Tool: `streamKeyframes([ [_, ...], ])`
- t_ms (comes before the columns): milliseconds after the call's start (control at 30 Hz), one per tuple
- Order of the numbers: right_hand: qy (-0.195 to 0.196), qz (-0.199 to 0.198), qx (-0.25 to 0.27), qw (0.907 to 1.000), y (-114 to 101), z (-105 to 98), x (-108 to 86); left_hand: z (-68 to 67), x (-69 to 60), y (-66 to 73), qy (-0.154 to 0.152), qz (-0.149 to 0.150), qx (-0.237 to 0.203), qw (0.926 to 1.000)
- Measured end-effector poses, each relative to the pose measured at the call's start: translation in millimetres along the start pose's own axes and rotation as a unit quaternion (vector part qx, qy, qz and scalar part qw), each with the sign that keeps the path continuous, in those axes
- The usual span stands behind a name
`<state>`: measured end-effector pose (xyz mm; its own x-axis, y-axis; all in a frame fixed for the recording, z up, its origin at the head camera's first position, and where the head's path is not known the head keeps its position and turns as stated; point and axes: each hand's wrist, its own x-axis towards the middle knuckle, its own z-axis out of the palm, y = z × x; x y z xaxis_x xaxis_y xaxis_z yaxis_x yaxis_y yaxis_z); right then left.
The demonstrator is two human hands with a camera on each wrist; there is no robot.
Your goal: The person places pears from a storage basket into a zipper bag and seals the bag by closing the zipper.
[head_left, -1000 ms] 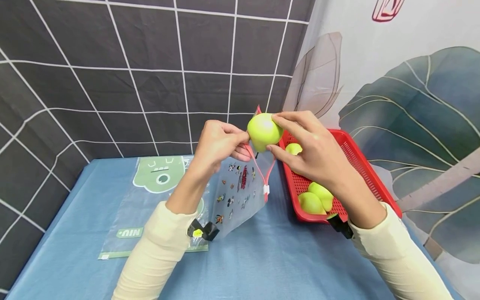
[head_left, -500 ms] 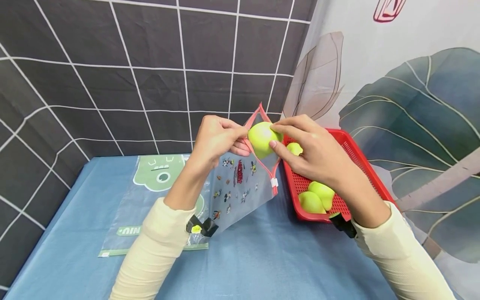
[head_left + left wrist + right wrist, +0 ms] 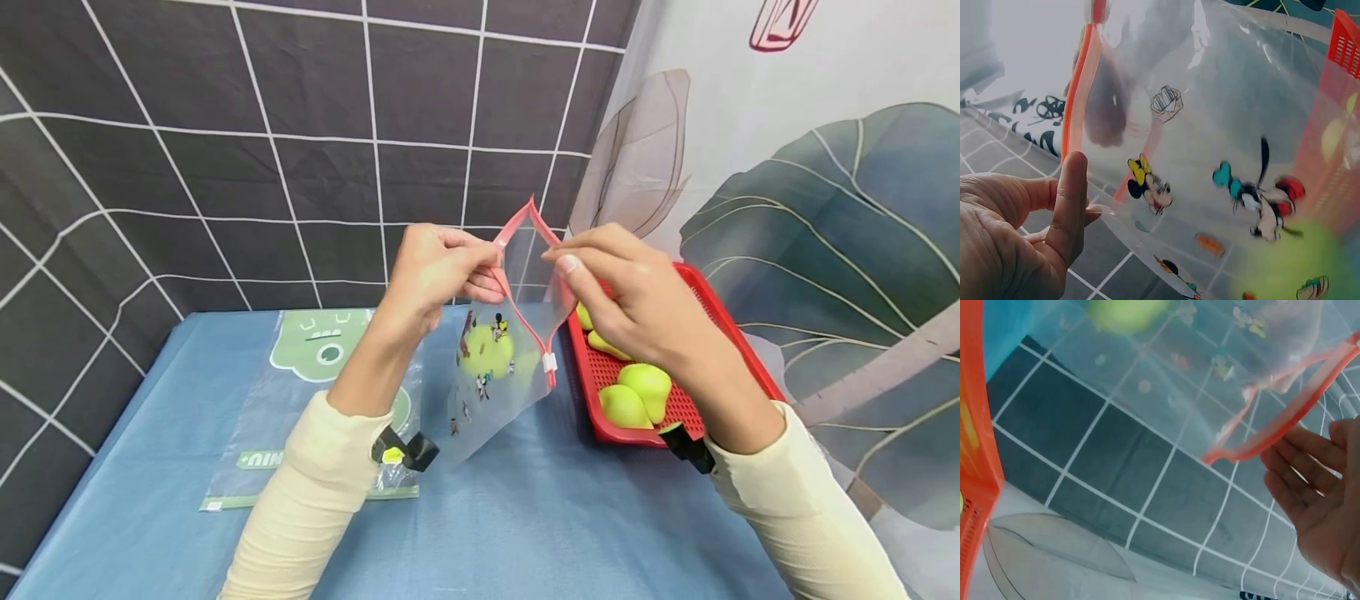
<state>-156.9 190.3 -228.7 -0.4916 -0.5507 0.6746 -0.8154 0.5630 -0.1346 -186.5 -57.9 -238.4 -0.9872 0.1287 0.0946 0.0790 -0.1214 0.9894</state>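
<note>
My left hand (image 3: 450, 271) pinches the red-edged rim of a clear zip bag (image 3: 517, 417) with cartoon prints, held up with its mouth spread. Inside the bag a round yellow-green fruit (image 3: 486, 350) shows through the plastic, blurred in the left wrist view. My right hand (image 3: 626, 292) is beside the rim's right side, holding no fruit; in the right wrist view its relaxed fingers (image 3: 1291, 464) lie at the outside of the red rim (image 3: 1285, 425). Whether they touch it is hard to tell. The white zip slider (image 3: 550, 362) hangs at the near end of the mouth.
On the right stands a red perforated basket (image 3: 738, 367) with several yellow-green fruits (image 3: 647, 390). A second clear bag (image 3: 247, 433) with a green cartoon print lies flat on the blue cloth (image 3: 525, 533) at left. A dark gridded backdrop (image 3: 315, 183) rises behind.
The fruit has left my right fingers and dropped through the mouth into the bag. My left hand has kept its pinch on the rim, and the mouth has spread wider.
</note>
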Motion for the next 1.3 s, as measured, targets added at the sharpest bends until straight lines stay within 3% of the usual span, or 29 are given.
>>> streamKeyframes([
  [100,0.054,-0.002,0.004,0.9985,4,-5,0.6,-0.1,1.4,-0.1,0.008,-0.005,-0.009,0.9999],
  [267,0.077,0.025,-0.015,0.9966,12,-10,-4.6,-4.9,2.2,-2.1,0.018,-0.013,-0.002,0.9998],
  [567,-0.001,0.146,-0.042,0.9884,26,-10,-25.5,-17.3,3.3,-11.2,0.031,-0.016,0.027,0.9990],
  [767,-0.077,0.185,-0.068,0.9774,40,-12,-40.1,-21.5,2.7,-12.3,0.029,-0.016,0.042,0.9985],
  [1000,-0.177,0.231,-0.100,0.9513,55,-19,-54.8,-22.8,0.9,-8.8,0.031,-0.012,0.061,0.9976],
  [1300,-0.239,0.259,-0.115,0.9286,76,-21,-78.0,-22.0,0.1,-4.7,0.049,-0.016,0.098,0.9938],
])
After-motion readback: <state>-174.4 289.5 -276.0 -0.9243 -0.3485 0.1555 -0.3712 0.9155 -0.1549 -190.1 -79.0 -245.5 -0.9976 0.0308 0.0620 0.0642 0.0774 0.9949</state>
